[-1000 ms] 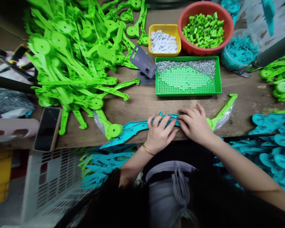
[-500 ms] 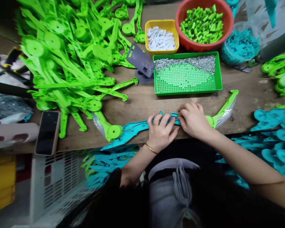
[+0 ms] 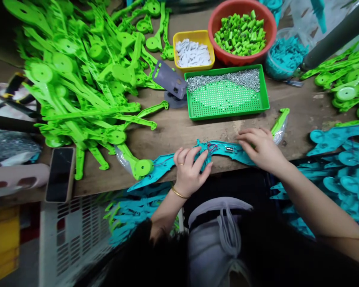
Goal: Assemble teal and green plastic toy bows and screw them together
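A bow-shaped plastic toy lies along the table's front edge, with a blue middle shell point(image 3: 164, 162) and green limbs at its two ends. My left hand point(image 3: 191, 169) grips the shell near its centre, fingers curled over its upper side. Thin dark red wires point(image 3: 212, 148) show just beyond those fingertips. Further right in the shell sits a small metallic part point(image 3: 229, 149). My right hand point(image 3: 260, 149) is over the shell's right end, fingers stretched out and thumb apart, holding nothing that I can see. It hides where the right green limb point(image 3: 280, 123) joins.
Green limb pieces point(image 3: 62, 63) are heaped at the left beside a phone point(image 3: 60, 175). Behind the toy stands a green tray point(image 3: 227, 113) of screws, with a yellow box point(image 3: 194, 36), a red bowl point(image 3: 242, 56) and a tub of blue pieces point(image 3: 287, 54). Blue shells point(image 3: 344, 163) lie at the right.
My right hand has moved right along the shell from its middle, uncovering the wires and metallic part. My left hand stays on the shell. The view has shifted slightly.
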The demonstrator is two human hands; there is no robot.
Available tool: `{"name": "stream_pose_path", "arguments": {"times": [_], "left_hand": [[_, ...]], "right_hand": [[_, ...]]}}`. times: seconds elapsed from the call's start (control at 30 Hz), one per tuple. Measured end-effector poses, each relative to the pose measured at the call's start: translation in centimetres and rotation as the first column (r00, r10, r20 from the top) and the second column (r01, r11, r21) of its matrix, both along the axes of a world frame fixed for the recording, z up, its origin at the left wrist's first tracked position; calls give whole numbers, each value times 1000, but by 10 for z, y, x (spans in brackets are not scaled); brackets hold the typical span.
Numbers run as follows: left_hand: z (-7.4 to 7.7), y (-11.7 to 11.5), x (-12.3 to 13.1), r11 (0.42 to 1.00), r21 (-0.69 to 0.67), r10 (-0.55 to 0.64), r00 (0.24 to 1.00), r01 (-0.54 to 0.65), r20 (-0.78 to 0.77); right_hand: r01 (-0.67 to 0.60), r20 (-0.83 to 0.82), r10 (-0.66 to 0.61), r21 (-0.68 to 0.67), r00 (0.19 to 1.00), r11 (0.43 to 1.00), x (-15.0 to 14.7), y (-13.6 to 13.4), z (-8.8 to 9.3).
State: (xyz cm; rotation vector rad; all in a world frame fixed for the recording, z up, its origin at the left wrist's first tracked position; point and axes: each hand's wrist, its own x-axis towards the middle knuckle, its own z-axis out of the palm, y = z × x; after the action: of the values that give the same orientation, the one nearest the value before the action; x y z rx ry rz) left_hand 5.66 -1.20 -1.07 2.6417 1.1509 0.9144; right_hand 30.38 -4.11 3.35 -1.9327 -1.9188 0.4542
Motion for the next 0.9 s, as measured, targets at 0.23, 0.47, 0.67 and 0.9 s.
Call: {"name": "stream_pose_path", "arguments": {"times": [0.23, 0.47, 0.67, 0.9], "left_hand": [[-8, -5, 5, 997, 66, 35, 998, -31, -50], [-5, -2, 5, 999, 14, 39, 996, -38, -84], [10, 3, -8, 998, -3, 67, 998, -67, 8], [2, -5, 6, 997, -35, 64, 995, -67, -72]], "right_hand": [[-37, 78, 33, 44, 996, 998, -5, -19, -7], [-47, 126, 46, 6, 991, 999, -5, -23, -13], [-46, 84, 35, 134, 996, 990, -7, -5, 5], [-348, 119, 335, 115, 935, 931, -47, 28, -10]]}}
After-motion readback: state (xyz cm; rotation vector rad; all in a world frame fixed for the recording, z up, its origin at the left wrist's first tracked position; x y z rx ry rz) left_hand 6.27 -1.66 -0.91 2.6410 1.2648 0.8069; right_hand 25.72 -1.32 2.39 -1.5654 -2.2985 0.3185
